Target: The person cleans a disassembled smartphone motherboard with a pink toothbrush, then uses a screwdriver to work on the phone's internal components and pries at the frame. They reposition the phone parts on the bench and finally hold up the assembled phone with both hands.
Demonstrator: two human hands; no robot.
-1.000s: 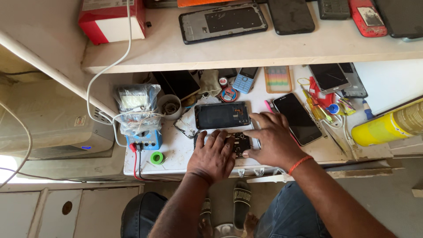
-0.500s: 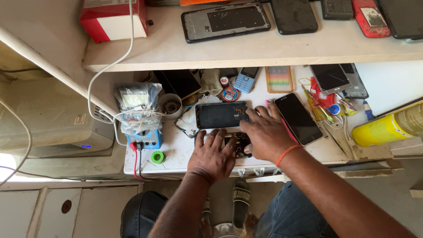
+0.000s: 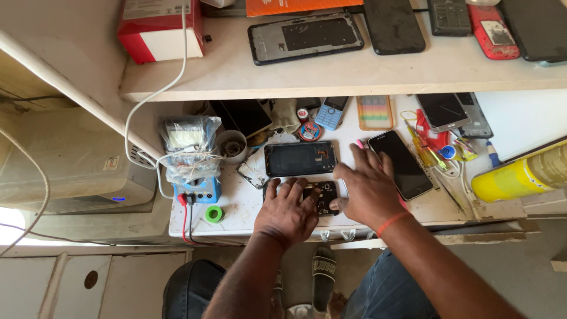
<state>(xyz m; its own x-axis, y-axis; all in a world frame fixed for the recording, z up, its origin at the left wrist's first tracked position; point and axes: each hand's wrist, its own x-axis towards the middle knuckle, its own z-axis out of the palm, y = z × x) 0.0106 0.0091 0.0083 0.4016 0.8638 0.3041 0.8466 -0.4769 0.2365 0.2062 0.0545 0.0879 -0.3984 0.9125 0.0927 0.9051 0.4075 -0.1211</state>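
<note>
Opened phone [image 3: 323, 197] lies under left hand [image 3: 287, 212] and right hand [image 3: 367, 190].

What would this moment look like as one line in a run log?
left hand: on small dark opened phone body | right hand: flat, fingers spread beside it | black phone frame: just beyond | surface: white workbench

Black phone frame [image 3: 300, 158] on the white counter [image 3: 248, 204], green tape roll [image 3: 214, 214] near left, yellow can [image 3: 520, 173] right, red-and-white box [image 3: 159, 29] far on the shelf [image 3: 331, 74].
</note>
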